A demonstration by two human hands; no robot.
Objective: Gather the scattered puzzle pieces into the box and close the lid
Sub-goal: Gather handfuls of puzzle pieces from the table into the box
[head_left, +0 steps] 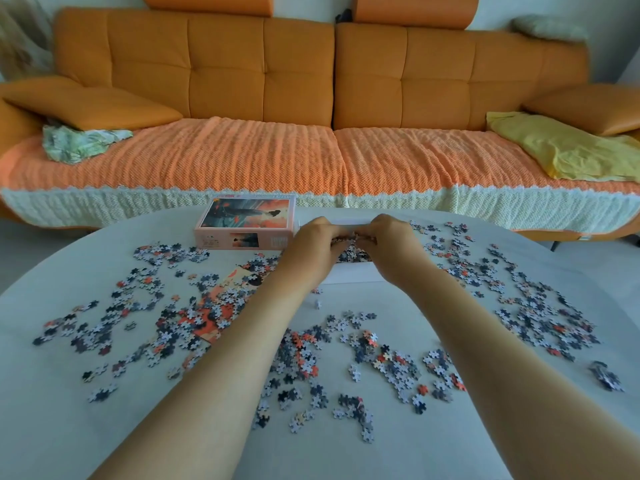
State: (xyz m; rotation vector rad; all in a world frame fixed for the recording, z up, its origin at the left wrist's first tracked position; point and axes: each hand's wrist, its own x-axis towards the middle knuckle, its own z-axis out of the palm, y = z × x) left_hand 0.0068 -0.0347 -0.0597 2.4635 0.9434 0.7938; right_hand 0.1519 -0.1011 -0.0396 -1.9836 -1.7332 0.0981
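Table | both hands over box | pieces under grip

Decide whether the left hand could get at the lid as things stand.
Probably yes: the lid lies uncovered on the table, just left of the left hand, though that hand is busy over the box.

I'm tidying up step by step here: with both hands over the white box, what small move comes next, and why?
Probably open both hands and let the pieces drop. The left hand and right hand are cupped together around a clump of puzzle pieces directly above the open white box, which already holds some. Many scattered pieces remain on the table.
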